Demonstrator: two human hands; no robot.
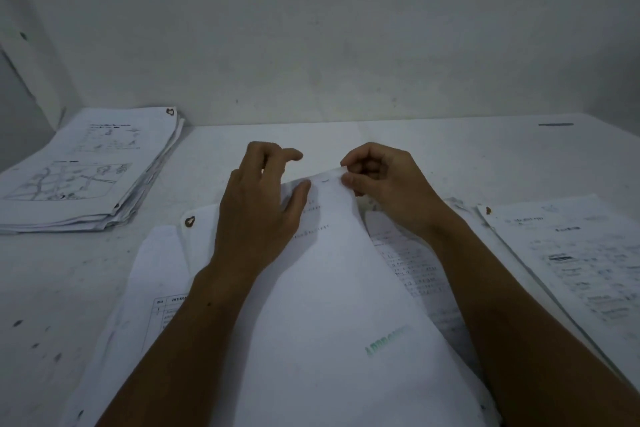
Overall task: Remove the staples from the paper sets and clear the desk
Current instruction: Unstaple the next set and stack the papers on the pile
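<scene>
Desk (433,149) against bare wall (311,28), right hand (388,180) pinching paper set (329,288), left hand (263,198) relaxed

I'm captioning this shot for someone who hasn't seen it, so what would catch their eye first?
First, the two hands at centre: the right hand pinches the top corner of a paper set beside its staple, while the left hand rests on the sheet, thumb near that corner. Then the thick stack of papers at far left, and another paper pile at right on the white desk.
</scene>
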